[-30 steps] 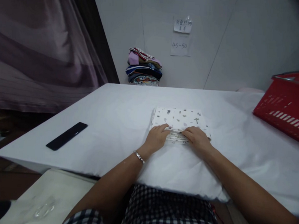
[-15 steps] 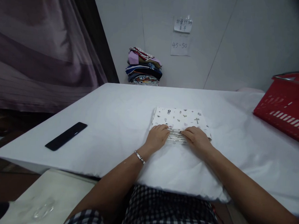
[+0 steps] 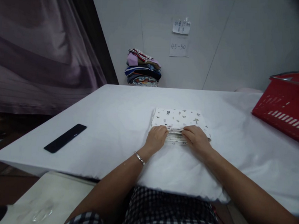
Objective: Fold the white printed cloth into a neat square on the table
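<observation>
A white cloth with small printed figures (image 3: 178,117) lies folded in several layers on the white-covered table (image 3: 113,123). At its near left corner, my left hand (image 3: 158,136) has its fingers closed on the folded edge; a silvery bracelet is on that wrist. My right hand (image 3: 196,137) grips the same near edge further right, fingers bent over the top layer. Between both hands the stacked layers of the edge show. The thumbs are mostly hidden.
A black phone-like slab (image 3: 65,138) lies on the table's left. A red plastic basket (image 3: 285,105) stands at the right. Folded clothes (image 3: 143,68) are piled beyond the far edge, before a wall with paper signs (image 3: 179,43). A pale surface (image 3: 52,193) sits lower left.
Both hands stay at the cloth's near edge; the fingers have drawn in slightly and the edge between them looks a little lifted. The view has shifted slightly.
</observation>
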A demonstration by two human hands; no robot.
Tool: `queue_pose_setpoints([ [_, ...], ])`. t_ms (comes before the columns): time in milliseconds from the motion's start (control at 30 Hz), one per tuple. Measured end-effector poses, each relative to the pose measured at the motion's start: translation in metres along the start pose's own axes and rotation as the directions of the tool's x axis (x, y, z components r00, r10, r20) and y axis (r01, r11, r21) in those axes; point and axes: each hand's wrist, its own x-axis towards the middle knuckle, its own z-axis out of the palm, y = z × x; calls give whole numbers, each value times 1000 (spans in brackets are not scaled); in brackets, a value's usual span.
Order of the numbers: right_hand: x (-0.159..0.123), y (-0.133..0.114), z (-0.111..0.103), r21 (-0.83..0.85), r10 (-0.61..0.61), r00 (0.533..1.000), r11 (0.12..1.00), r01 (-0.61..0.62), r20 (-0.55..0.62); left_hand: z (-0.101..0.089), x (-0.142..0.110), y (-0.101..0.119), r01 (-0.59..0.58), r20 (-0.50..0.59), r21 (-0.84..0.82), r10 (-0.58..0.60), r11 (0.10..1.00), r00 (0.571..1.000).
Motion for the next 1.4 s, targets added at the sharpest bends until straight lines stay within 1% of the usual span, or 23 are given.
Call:
queue_pose_setpoints([
  [100,0,0,0,9,-4,999,1000,4,32,1,-1,0,-51,15,66,50,997,999],
  [200,-2,2,2,-5,23,996,1000,-22,84,4,-2,-1,-84,34,124,81,989,996],
  [333,-2,2,5,-43,64,991,997,-59,120,7,-3,-3,-104,46,179,97,978,994],
  [533,0,-4,-1,-52,111,982,993,-104,151,10,-4,-2,-104,72,208,91,973,993],
  [667,1,-5,-1,-22,135,981,991,-133,142,5,-3,1,-91,49,176,84,980,995],
  [867,-1,-3,5,28,156,982,987,-160,105,0,-3,6,-190,10,88,190,978,982],
  [933,-1,-2,6,29,163,981,986,-166,106,1,-1,6,-200,30,75,198,977,980],
  [1100,-2,-1,8,37,156,983,986,-161,101,1,8,6,-159,122,32,154,987,980],
  [1200,-2,0,9,43,152,984,987,-156,91,-1,12,7,-156,164,-2,154,988,974],
  [1267,-2,0,9,51,154,984,986,-158,86,-1,13,9,-150,154,-32,153,988,976],
  [1400,-1,-2,7,69,152,985,985,-158,79,2,10,11,-102,71,-106,110,989,991],
])
